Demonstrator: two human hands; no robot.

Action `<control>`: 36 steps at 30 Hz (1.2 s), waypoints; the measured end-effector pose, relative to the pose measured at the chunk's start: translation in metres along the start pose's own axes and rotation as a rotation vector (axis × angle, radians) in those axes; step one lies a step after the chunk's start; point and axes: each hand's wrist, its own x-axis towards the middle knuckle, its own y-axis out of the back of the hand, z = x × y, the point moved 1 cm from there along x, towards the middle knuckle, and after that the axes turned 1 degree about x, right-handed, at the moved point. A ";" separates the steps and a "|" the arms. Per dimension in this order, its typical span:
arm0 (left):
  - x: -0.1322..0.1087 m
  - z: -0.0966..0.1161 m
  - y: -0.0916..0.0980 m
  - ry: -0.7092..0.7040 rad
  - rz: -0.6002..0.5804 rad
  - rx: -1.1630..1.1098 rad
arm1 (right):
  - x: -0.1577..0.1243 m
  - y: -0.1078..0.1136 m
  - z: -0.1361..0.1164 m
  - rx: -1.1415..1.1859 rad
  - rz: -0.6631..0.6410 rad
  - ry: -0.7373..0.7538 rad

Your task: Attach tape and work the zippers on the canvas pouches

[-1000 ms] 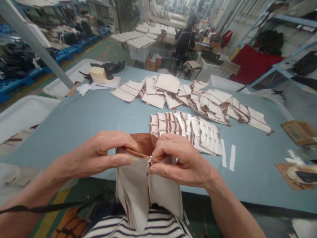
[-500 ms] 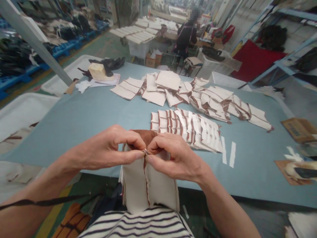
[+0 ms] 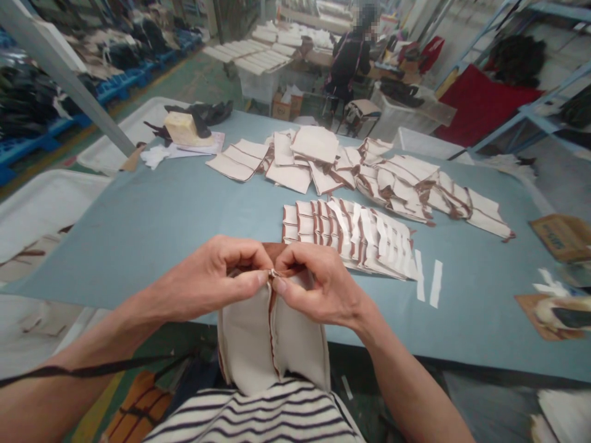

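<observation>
Seemingly at a step of seam handling: pinching the upper end of the brown-edged seam on an off-white, brown-lined fabric pouch point(image 3: 247, 338), right at the mouth. With the left hand point(image 3: 203, 274), thumb and index finger pressed together on cloth just left of the seam; with the right hand point(image 3: 332, 286), a matching pinch just to the right, thumb tips almost meeting. Grip closed tightly on both sides, other fingers curled and partly hidden.

For the next move, probably calling for even tension from both thumbs, with the seam edges kept level and the soft mouth untwisted.

In looks, matte off-white panels either side of the seam, gently bowed, with brown lining just showing behind the fingers. Held upright at the near edge of the smooth blue-grey tabletop point(image 3: 152, 246), lower end against the black-and-white striped top point(image 3: 258, 409). Farther back, an overlapping row of off-white, brown-edged fabric pieces point(image 3: 307, 231), with thin white strips point(image 3: 435, 283) beside. Too small to make out: any stitching at the pinch.
</observation>
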 end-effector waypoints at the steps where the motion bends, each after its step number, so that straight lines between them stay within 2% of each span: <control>1: -0.001 0.000 0.000 0.001 -0.003 0.012 | 0.000 0.001 -0.001 -0.019 0.016 0.018; 5: -0.005 0.002 -0.002 -0.047 0.029 0.079 | 0.001 0.003 -0.006 -0.100 0.039 0.118; 7: -0.005 0.003 -0.003 -0.047 0.051 0.088 | 0.002 0.003 -0.008 -0.132 0.034 0.121; 10: -0.004 0.002 -0.004 -0.017 0.043 0.045 | 0.002 0.000 -0.006 -0.093 0.023 0.046; 14: -0.003 -0.001 0.000 -0.015 -0.034 0.026 | 0.000 -0.004 -0.002 0.008 0.004 -0.051; 23: -0.009 -0.002 0.011 -0.118 -0.080 0.167 | -0.002 -0.006 -0.010 0.034 -0.006 -0.033; 31: -0.010 0.000 0.001 -0.201 0.065 0.208 | -0.006 -0.008 -0.012 0.015 0.004 -0.152; 36: -0.012 0.000 0.008 -0.144 -0.048 0.195 | -0.007 -0.007 -0.016 -0.057 -0.056 -0.170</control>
